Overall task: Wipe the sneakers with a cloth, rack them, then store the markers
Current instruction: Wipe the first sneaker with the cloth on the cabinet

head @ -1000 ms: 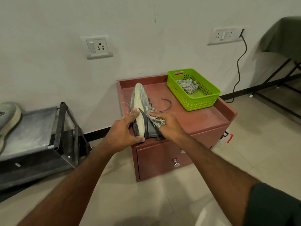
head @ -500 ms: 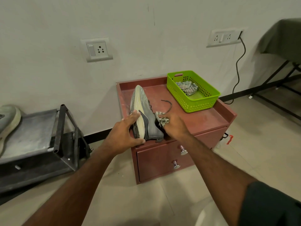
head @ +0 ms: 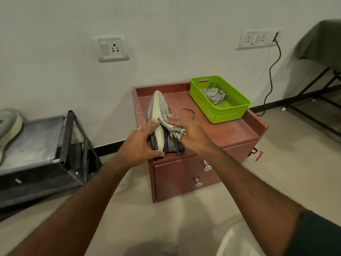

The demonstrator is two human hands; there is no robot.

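Grey metal makes up the shoe rack (head: pixel 44 141) at the left, and one sneaker (head: pixel 9 126) already lies on its top shelf at the frame's edge. To the right stands a reddish-brown wooden cabinet (head: pixel 230 133) with two drawer knobs. The second sneaker (head: pixel 156 115) rests on its side on the tabletop, pale sole turned to the left, toe toward the wall. The left hand (head: pixel 140 146) grips the heel end, fingers curled round the sole. The right hand (head: pixel 188 130) presses a frayed striped cloth (head: pixel 173 129) against the upper; its fingers seem closed on the cloth, though motion blur leaves their tips unclear. A loose dark lace (head: pixel 190 112) lies just beyond the hands. Farther right a green plastic basket (head: pixel 230 115) holds another striped rag (head: pixel 212 95).

The wiping step appears under way. To do it well, the left hand should brace the heel firmly so that the shoe does not skid, while the right draws the cloth in long strokes from heel to toe, then turns the shoe for the other side. No markers are in view.
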